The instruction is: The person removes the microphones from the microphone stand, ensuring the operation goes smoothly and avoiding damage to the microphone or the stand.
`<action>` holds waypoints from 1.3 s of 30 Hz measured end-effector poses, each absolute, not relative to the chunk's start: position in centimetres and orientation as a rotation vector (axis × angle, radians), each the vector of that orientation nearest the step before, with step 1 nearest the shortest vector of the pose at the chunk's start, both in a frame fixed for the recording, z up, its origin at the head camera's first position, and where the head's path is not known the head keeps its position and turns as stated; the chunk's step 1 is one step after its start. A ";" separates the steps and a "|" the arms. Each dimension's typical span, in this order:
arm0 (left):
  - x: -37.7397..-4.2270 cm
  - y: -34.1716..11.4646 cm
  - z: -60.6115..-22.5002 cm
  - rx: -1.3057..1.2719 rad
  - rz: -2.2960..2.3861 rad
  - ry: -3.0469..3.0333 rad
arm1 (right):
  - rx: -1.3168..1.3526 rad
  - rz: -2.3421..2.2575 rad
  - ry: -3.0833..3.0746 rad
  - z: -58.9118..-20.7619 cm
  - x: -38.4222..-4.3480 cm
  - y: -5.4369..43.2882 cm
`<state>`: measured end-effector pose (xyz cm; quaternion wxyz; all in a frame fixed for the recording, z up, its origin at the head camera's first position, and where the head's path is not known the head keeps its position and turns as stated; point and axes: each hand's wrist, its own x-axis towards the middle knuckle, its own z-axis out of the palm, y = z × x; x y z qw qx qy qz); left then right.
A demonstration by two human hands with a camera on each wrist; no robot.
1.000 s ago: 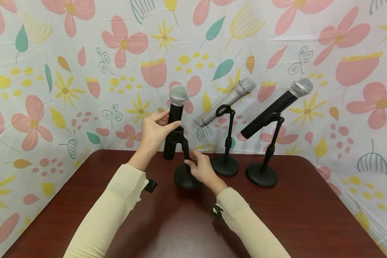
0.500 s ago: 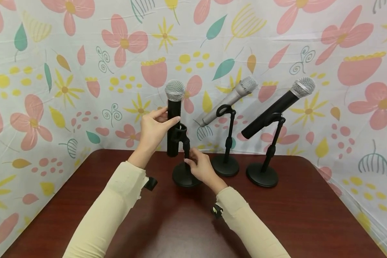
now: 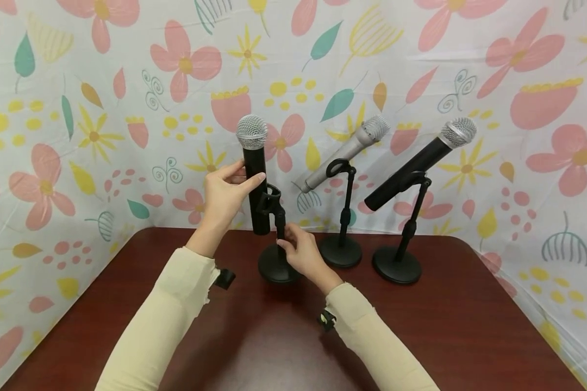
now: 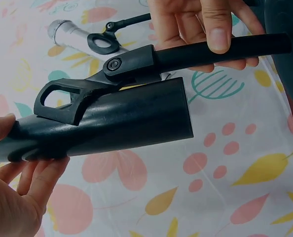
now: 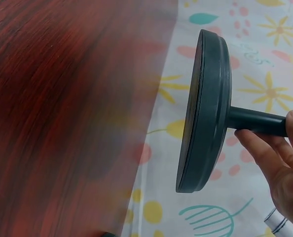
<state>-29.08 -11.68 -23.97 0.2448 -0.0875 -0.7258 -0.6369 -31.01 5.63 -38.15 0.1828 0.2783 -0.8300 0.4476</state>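
Observation:
In the head view, my left hand (image 3: 227, 193) pinches the black body of a microphone (image 3: 254, 174) with a silver mesh head. The microphone stands nearly upright, just left of the ring-shaped clip (image 3: 270, 200) of a small desk stand. My right hand (image 3: 305, 252) grips that stand's post, and its round black base (image 3: 275, 266) appears raised off the table. From the left wrist view, the clip (image 4: 62, 101) overlaps the microphone body (image 4: 127, 121), which lies beside it rather than through its ring. The right wrist view shows the base (image 5: 205, 113) side-on, with fingers (image 5: 270, 153) on the post.
To the right, a silver microphone (image 3: 347, 155) leans in its own stand (image 3: 342, 250). Farther right, another black microphone (image 3: 416, 168) leans in a stand (image 3: 398, 263). All are over a dark red-brown table (image 3: 445, 315) against a flower-patterned cloth (image 3: 186, 136).
The left hand has moved the microphone up and left, out of the clip. The right hand keeps hold of the stand, which has shifted slightly left.

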 end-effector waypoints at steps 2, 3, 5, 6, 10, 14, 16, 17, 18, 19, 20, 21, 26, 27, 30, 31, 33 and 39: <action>-29.1 -11.9 -24.1 -0.239 -1.732 -1.974 | 0.787 1.272 -2.338 -38.3 -31.0 5.5; -29.1 -12.0 -24.2 -0.243 -1.729 -1.967 | 0.789 1.274 -2.333 -38.3 -31.0 5.4; -29.1 -12.1 -24.3 -0.253 -1.727 -1.951 | 0.794 1.274 -2.324 -38.2 -31.1 5.3; -29.1 -12.2 -24.3 -0.258 -1.725 -1.945 | 0.792 1.275 -2.323 -38.2 -31.1 5.3; -29.2 -12.4 -24.3 -0.266 -1.725 -1.919 | 0.792 1.281 -2.321 -38.0 -31.2 5.2; -29.3 -12.3 -24.2 -0.257 -1.729 -1.911 | 0.791 1.288 -2.326 -37.9 -31.1 5.3; -29.3 -12.3 -24.2 -0.255 -1.732 -1.909 | 0.790 1.285 -2.328 -37.9 -31.0 5.4; -29.3 -12.2 -24.1 -0.257 -1.735 -1.907 | 0.788 1.282 -2.329 -37.8 -31.0 5.4; -29.3 -12.2 -24.0 -0.258 -1.739 -1.907 | 0.785 1.279 -2.329 -37.8 -31.0 5.4; -29.3 -12.1 -24.0 -0.261 -1.746 -1.904 | 0.783 1.276 -2.327 -37.8 -31.0 5.4; -29.2 -12.1 -23.9 -0.264 -1.753 -1.900 | 0.780 1.279 -2.327 -37.8 -31.0 5.4; -29.2 -12.1 -23.8 -0.266 -1.754 -1.891 | 0.777 1.280 -2.332 -37.7 -31.0 5.4; -29.0 -12.8 -22.8 -0.280 -1.716 -1.839 | 0.734 1.336 -2.351 -38.1 -31.1 5.4; -28.9 -13.0 -22.6 -0.278 -1.700 -1.834 | 0.717 1.343 -2.354 -38.3 -31.2 5.5; -28.7 -13.8 -22.3 -0.279 -1.679 -1.856 | 0.658 1.362 -2.358 -39.2 -31.5 5.8; -28.4 -14.0 -22.3 -0.260 -1.687 -1.888 | 0.656 1.355 -2.360 -39.4 -31.7 6.0; -28.2 -14.2 -22.8 -0.223 -1.685 -1.954 | 0.644 1.337 -2.370 -39.6 -31.8 6.1; -27.9 -15.1 -24.8 -0.130 -1.604 -2.140 | 0.628 1.363 -2.371 -40.0 -32.1 6.0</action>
